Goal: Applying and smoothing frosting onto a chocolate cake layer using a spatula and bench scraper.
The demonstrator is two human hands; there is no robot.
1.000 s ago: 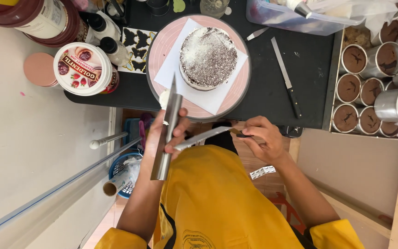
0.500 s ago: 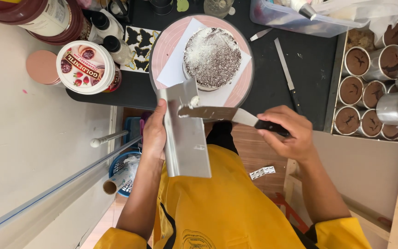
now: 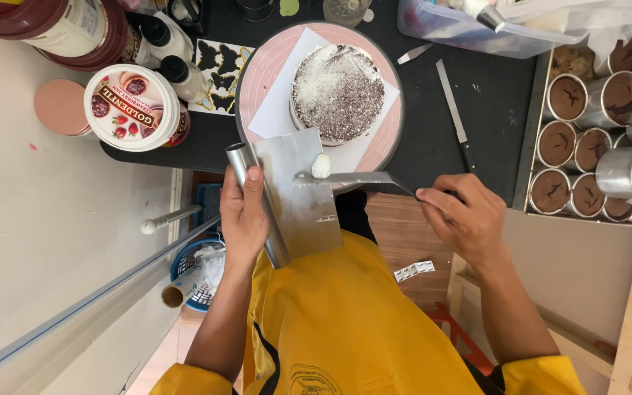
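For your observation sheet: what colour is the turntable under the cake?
Pink turntable, seen best in the head view, beneath the cake.

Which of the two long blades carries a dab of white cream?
The palette knife in the right hand; the serrated knife lies bare on the black table.

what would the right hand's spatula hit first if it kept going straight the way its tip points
Most likely the metal scraper held upright by the left hand. The palette knife in the right hand points left, its tip with a blob of cream already at or on the scraper's face; depth is unclear.

Yellow apron — dark trim along its edges (a faint emblem low down) — over yellow short sleeves.
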